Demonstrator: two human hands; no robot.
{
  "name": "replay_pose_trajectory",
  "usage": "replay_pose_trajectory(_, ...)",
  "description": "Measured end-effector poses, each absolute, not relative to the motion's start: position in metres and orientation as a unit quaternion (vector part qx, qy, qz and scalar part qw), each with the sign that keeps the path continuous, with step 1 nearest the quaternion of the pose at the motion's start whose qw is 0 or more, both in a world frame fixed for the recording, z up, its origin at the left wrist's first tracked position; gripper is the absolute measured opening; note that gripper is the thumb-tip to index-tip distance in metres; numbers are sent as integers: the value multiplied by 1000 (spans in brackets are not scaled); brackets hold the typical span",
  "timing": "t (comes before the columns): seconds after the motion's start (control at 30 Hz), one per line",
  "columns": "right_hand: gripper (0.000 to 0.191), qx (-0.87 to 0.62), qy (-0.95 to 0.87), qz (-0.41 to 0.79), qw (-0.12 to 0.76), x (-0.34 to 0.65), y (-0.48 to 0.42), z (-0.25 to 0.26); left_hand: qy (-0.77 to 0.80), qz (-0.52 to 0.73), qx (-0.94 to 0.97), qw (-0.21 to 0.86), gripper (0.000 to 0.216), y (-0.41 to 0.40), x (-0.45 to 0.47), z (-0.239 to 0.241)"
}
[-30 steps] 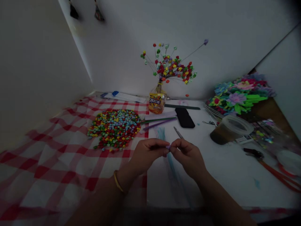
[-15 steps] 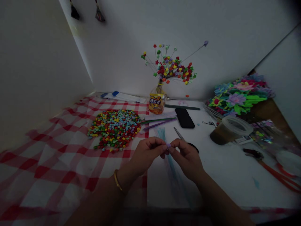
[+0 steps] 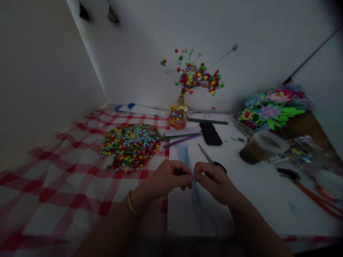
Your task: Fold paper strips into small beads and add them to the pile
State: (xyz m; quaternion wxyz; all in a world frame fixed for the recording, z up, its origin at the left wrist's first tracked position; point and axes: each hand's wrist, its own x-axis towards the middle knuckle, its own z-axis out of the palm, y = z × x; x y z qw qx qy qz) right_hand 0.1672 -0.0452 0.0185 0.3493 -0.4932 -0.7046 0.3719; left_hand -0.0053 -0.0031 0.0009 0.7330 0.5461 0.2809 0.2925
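Observation:
My left hand (image 3: 167, 178) and my right hand (image 3: 214, 180) meet in front of me above the white table (image 3: 257, 200). Both pinch one tiny purple paper piece (image 3: 192, 177) between fingertips. A gold bangle (image 3: 130, 203) sits on my left wrist. Pale blue paper strips (image 3: 197, 189) lie on the table under my hands. A pile of small coloured paper stars (image 3: 131, 144) rests on the red checked cloth (image 3: 53, 185), left of my hands. Scissors (image 3: 210, 159) lie just beyond my right hand.
A bottle (image 3: 179, 114) holding wire stems with coloured stars (image 3: 194, 76) stands at the back. Near it lie a black phone (image 3: 210, 134) and purple and green strips (image 3: 182, 138). To the right are a lidded tub (image 3: 261, 146), paper flowers (image 3: 273, 107) and red-handled pliers (image 3: 308, 189).
Both hands dropped slightly and drew closer to me, still pinching the purple piece. The scissors beyond my right hand are now uncovered.

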Motion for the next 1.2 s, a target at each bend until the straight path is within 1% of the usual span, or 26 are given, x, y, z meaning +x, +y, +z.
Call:
replay_pose_trajectory(0.07,22,-508,-708,329,364,163,-46,18,275,317,526,740,8,-2,-5,1)
replay_pose_trajectory(0.13,23,-523,-695,317,380,160,-46,16,266,351,507,741,9,-1,-5,0)
replay_pose_trajectory(0.2,23,-526,-673,351,384,160,-45,14,258,368,503,739,9,0,-6,0)
replay_pose_trajectory(0.27,20,-518,-650,398,388,162,-44,12,258,361,512,735,9,1,-7,-1)
replay_pose_trajectory(0.33,16,-511,-640,420,390,164,-44,11,261,346,522,735,7,1,-7,-1)
replay_pose_trajectory(0.43,15,-522,-631,415,396,166,-44,10,261,346,519,736,8,1,-6,-2)
replay_pose_trajectory(0.63,17,-542,-606,380,442,162,-44,9,260,362,524,726,13,-1,-4,1)
replay_pose_trajectory(0.83,15,-534,-650,377,387,157,-46,15,309,364,563,674,13,-2,-3,7)
replay_pose_trajectory(0.9,13,-534,-656,369,385,157,-46,18,314,356,584,659,12,-2,-3,7)
replay_pose_trajectory(1.07,12,-538,-637,363,415,161,-44,15,318,338,598,653,12,-4,-3,6)
replay_pose_trajectory(1.2,13,-523,-596,384,474,161,-44,6,287,377,556,683,13,-6,0,6)
